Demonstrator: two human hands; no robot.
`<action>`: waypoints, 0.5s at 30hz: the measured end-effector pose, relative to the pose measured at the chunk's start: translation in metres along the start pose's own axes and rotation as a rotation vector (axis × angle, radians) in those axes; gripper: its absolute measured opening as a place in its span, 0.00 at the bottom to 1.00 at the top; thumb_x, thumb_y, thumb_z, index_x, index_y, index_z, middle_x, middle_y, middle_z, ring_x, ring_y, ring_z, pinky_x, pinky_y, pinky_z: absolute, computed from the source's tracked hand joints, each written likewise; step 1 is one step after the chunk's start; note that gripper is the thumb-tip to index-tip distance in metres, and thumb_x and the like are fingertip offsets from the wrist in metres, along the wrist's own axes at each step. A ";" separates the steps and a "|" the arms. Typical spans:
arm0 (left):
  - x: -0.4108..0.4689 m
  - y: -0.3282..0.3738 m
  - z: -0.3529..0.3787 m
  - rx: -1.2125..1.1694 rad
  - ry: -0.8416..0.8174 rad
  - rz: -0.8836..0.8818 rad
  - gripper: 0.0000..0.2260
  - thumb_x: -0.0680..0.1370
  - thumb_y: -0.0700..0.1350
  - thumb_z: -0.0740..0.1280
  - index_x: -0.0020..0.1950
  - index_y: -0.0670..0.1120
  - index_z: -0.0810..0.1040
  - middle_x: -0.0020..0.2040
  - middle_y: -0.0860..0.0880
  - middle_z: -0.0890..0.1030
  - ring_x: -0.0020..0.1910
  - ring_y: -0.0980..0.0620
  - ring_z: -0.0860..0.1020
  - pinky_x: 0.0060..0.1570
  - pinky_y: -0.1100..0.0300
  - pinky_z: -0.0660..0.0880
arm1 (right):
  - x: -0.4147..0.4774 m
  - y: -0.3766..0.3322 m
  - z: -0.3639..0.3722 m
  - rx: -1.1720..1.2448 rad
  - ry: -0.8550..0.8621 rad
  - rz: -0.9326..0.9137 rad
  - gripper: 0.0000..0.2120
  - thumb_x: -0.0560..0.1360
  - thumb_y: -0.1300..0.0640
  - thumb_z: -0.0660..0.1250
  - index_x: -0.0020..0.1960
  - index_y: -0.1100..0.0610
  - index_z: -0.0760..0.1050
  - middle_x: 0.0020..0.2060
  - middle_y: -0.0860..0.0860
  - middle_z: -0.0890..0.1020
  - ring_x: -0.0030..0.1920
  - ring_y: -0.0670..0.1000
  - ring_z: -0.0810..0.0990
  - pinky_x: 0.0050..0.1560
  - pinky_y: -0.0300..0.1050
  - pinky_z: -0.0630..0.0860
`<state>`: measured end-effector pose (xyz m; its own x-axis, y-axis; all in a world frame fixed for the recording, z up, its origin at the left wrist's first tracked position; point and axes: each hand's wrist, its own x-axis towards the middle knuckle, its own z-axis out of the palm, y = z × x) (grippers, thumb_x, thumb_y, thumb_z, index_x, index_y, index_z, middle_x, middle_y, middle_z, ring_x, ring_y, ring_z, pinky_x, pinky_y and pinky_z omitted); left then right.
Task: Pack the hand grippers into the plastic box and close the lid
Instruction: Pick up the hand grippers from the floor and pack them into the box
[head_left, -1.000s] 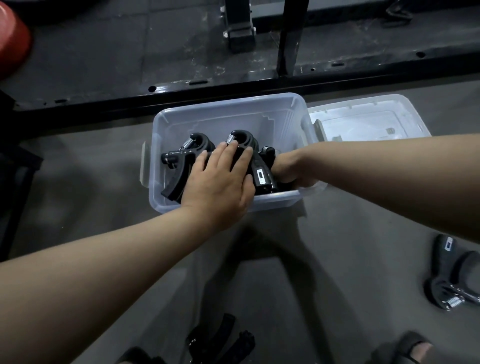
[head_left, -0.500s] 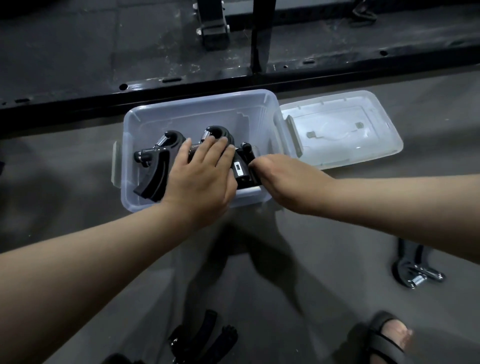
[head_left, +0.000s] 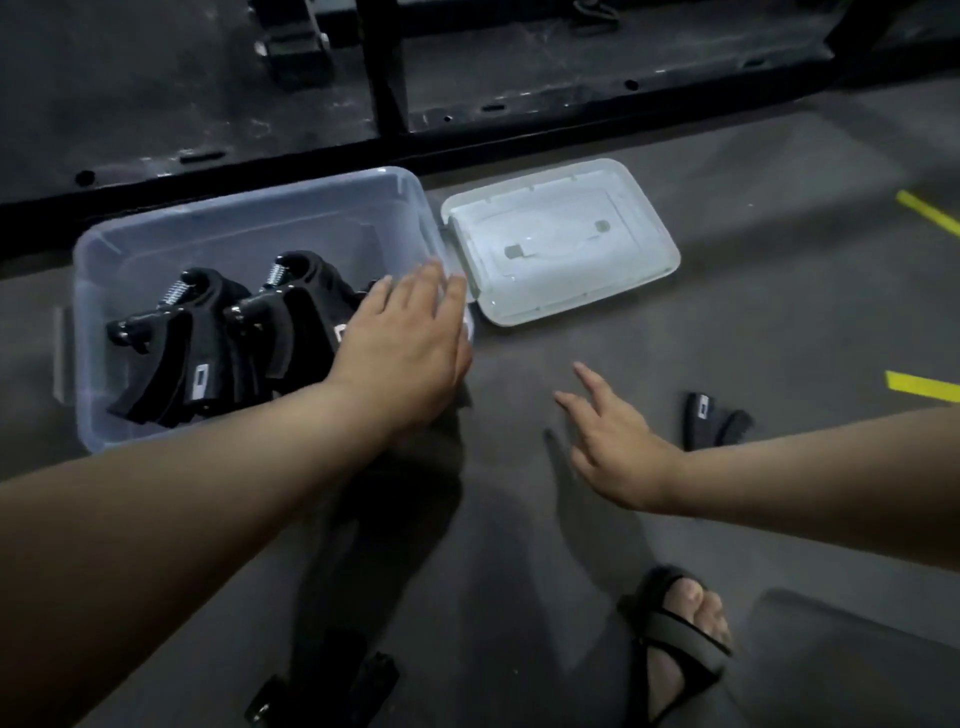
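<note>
Two black hand grippers (head_left: 223, 343) stand side by side in the left and middle part of the plastic box (head_left: 244, 218), their curved moulded handles pointing down toward the near wall and their bright coiled steel springs up at 12 o'clock. The handles look matte and rubbery, each with a small pale label. The box is a clear, slightly bluish tub with rounded corners and a thin rolled rim; a latch tab juts from its left end.

The left hand (head_left: 405, 348) lies over the right end of the box, palm down, fingers held loosely together and reaching toward 1 o'clock across the rim; it grips nothing, and whether it touches the nearest gripper cannot be told. The right hand (head_left: 613, 441) hovers above bare floor at 4 o'clock from the box, empty, fingers spread apart.

The lid (head_left: 561, 239), a pale translucent rectangle with rounded corners and a raised border, lies inner side up just beside the box at 3 o'clock. Open grey floor (head_left: 779, 312) runs between lid and right hand. A third hand gripper (head_left: 714, 421) lies at 4 o'clock, beyond the right wrist, and another (head_left: 322, 691) sits at 6 o'clock near the bottom edge. A sandalled foot (head_left: 680, 634) rests at 5 o'clock. A black steel frame (head_left: 519, 114) borders the far side.
</note>
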<state>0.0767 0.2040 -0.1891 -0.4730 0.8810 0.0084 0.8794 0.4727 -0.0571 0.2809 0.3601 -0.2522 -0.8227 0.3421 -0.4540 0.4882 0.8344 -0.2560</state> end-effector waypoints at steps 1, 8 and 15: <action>0.002 0.001 0.001 0.001 -0.004 0.000 0.26 0.80 0.52 0.49 0.74 0.39 0.66 0.72 0.34 0.68 0.68 0.37 0.70 0.70 0.42 0.64 | -0.005 0.011 0.007 0.016 -0.029 0.205 0.29 0.77 0.52 0.60 0.77 0.50 0.57 0.78 0.57 0.43 0.77 0.59 0.52 0.74 0.52 0.54; -0.001 0.001 0.002 0.028 -0.033 -0.015 0.28 0.81 0.53 0.43 0.77 0.40 0.60 0.75 0.36 0.63 0.70 0.39 0.68 0.71 0.42 0.61 | -0.033 0.086 0.015 0.088 -0.198 0.741 0.32 0.74 0.52 0.55 0.77 0.42 0.53 0.71 0.65 0.58 0.70 0.70 0.59 0.70 0.63 0.62; -0.001 0.003 0.001 0.014 -0.026 -0.029 0.27 0.81 0.53 0.45 0.77 0.41 0.60 0.75 0.37 0.64 0.70 0.40 0.68 0.71 0.43 0.62 | -0.019 0.063 0.019 -0.010 -0.044 0.504 0.11 0.76 0.46 0.64 0.58 0.40 0.77 0.64 0.57 0.66 0.65 0.63 0.66 0.67 0.51 0.62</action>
<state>0.0796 0.2039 -0.1904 -0.5001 0.8658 -0.0157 0.8642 0.4979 -0.0716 0.3325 0.3978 -0.2762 -0.4724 0.6850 -0.5546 0.8183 0.5747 0.0127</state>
